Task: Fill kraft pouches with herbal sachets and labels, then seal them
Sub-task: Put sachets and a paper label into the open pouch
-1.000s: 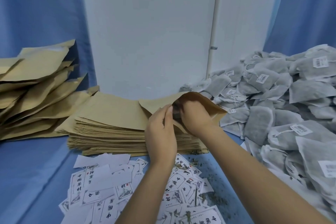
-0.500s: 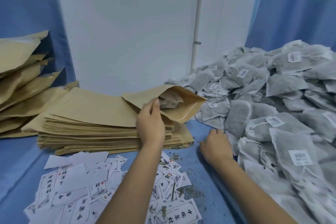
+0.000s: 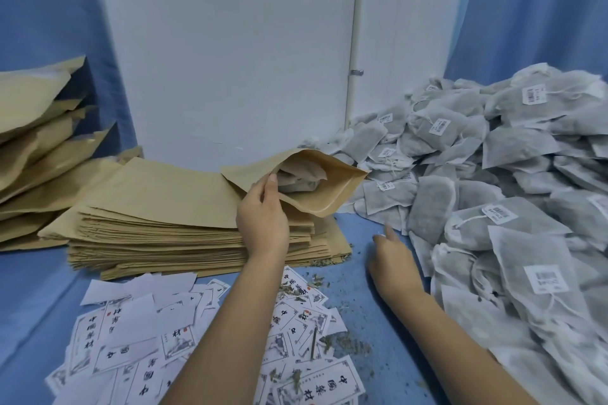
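Observation:
My left hand (image 3: 263,217) pinches the near lip of an open kraft pouch (image 3: 332,194), holding its mouth wide above the stack of flat empty pouches (image 3: 158,207). Grey herbal sachets (image 3: 297,176) sit inside the pouch. My right hand (image 3: 393,260) hovers over the blue table with loose fingers and holds nothing, a short way from the big heap of grey sachets (image 3: 513,194) at the right. Printed paper labels (image 3: 138,332) lie scattered at the front.
Filled kraft pouches (image 3: 36,141) are piled at the far left. Loose herb crumbs (image 3: 345,342) litter the blue table cover (image 3: 371,299). A white wall panel (image 3: 230,59) with blue curtains on both sides closes off the back.
My right hand came out of the pouch and moved down to the right, beside the sachet heap. My left hand kept its hold on the pouch's lip.

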Tool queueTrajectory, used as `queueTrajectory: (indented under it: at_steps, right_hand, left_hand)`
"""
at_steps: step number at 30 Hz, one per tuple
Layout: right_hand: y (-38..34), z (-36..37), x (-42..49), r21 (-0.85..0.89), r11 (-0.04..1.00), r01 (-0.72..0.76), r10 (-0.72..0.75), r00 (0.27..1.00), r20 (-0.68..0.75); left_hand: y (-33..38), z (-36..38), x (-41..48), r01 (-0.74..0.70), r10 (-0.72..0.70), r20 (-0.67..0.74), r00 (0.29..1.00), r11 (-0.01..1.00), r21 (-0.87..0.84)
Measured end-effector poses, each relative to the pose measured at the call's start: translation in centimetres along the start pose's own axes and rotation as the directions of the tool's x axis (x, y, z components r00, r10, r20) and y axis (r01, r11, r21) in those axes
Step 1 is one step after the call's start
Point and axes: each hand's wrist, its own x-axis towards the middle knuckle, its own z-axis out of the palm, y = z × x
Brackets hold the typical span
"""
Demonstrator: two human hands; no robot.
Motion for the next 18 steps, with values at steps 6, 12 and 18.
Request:
queueTrajectory:
  at_steps: [6, 12, 18]
  right_hand:
    - [-0.1, -1.3, -0.2, 0.02, 0.996, -0.092, 0.091, 0.994, 0.056]
    - [0.7, -0.4, -0.3, -0.073, 0.979, -0.193, 0.199, 0.975, 0.097]
    - [0.4, -0.8, -0.2, -0.156, 0.986, -0.057, 0.074, 0.991, 0.108]
  left_hand:
    - [0.2, -0.4, 0.8, 0.011, -0.011, -0.005, 1.0, 1.0, 0.025]
    - [0.0, -0.3, 0.5, -0.001, 0.001, -0.004, 1.0, 0.999, 0.038]
    - [0.0, -0.1, 0.2, 0.012, -0.012, -0.006, 1.0, 1.0, 0.026]
